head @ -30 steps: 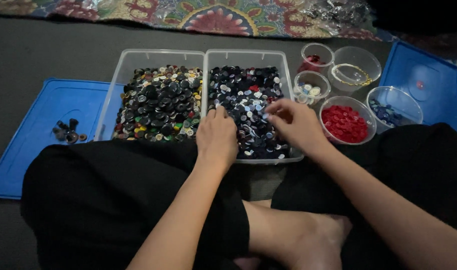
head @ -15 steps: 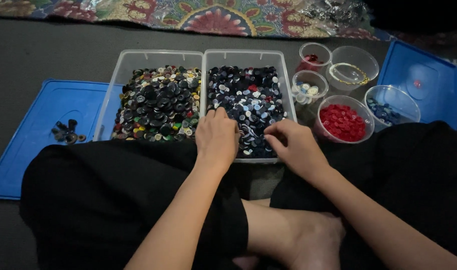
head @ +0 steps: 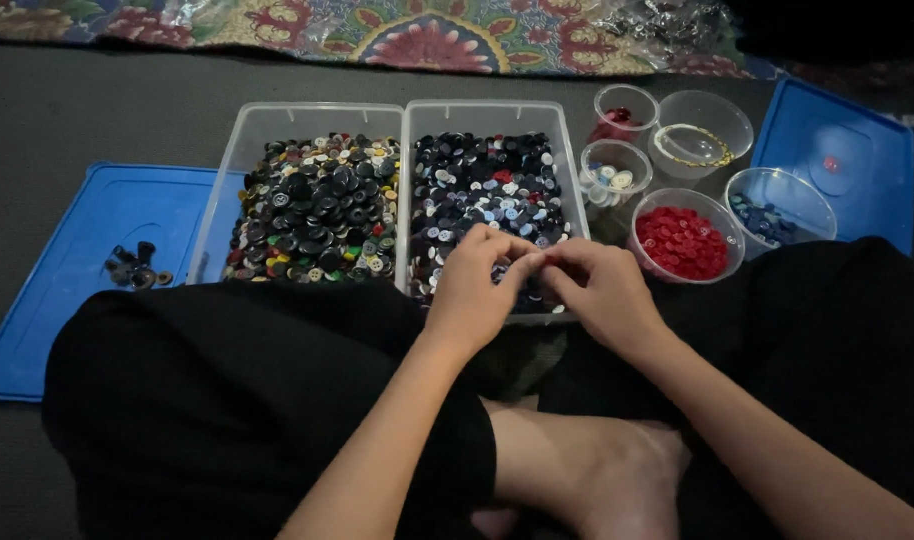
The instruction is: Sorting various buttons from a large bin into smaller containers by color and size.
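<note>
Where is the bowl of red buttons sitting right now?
In the head view, the bowl of red buttons sits on the floor right of the right-hand clear bin, just beyond the right hand and beside the bowl of blue buttons.

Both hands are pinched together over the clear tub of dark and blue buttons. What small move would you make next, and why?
Probably carry the pinched piece to one of the small clear bowls. The left hand and right hand meet fingertip to fingertip above the right clear plastic tub, and the round clear bowl of red buttons sits nearest. What they pinch is too small to tell.
</note>
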